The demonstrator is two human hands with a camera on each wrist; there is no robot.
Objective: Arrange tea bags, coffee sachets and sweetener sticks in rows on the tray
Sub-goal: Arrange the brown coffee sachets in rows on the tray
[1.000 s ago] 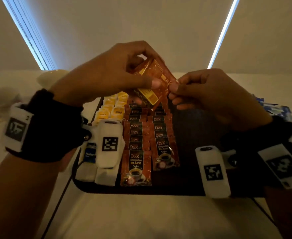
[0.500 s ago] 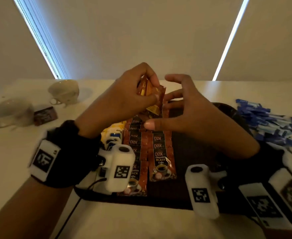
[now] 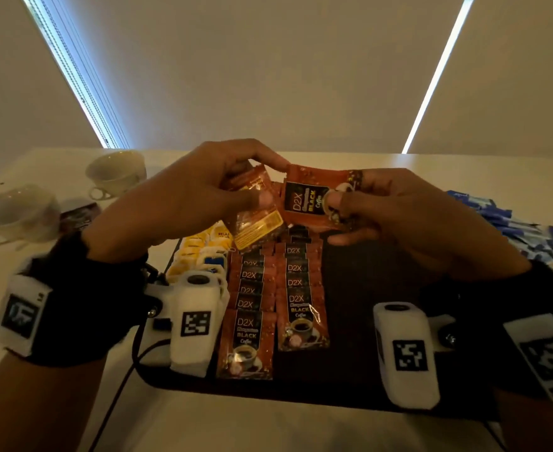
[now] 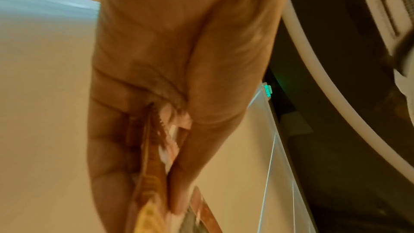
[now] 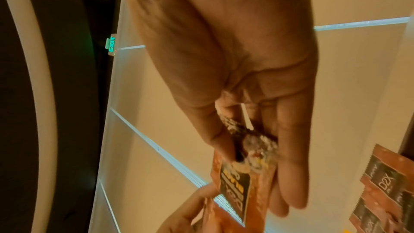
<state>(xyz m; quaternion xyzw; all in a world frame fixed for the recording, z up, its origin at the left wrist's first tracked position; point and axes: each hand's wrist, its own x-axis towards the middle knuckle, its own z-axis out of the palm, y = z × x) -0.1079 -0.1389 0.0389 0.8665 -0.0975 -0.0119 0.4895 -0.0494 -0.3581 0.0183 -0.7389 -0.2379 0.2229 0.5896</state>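
Above the far end of the dark tray (image 3: 360,275), my left hand (image 3: 203,194) grips a small stack of red-brown coffee sachets (image 3: 255,216), back side up with a yellow panel. My right hand (image 3: 396,213) pinches a single D2X Black coffee sachet (image 3: 311,200) by its end, face toward me, next to the stack. The left wrist view has the stack (image 4: 152,180) edge-on between fingers and thumb. The right wrist view shows the single sachet (image 5: 241,183) under my thumb. Two rows of coffee sachets (image 3: 268,288) lie on the tray, with yellow tea bags (image 3: 203,249) in a row to their left.
Blue sweetener sticks (image 3: 523,230) lie in a loose pile on the table right of the tray. Two white cups (image 3: 115,171) and a small dark packet (image 3: 79,213) sit at the far left. The tray's right half is bare.
My right hand has drawn one sachet off the stack and turned it face toward me, moving it right. The left hand keeps the rest of the stack.
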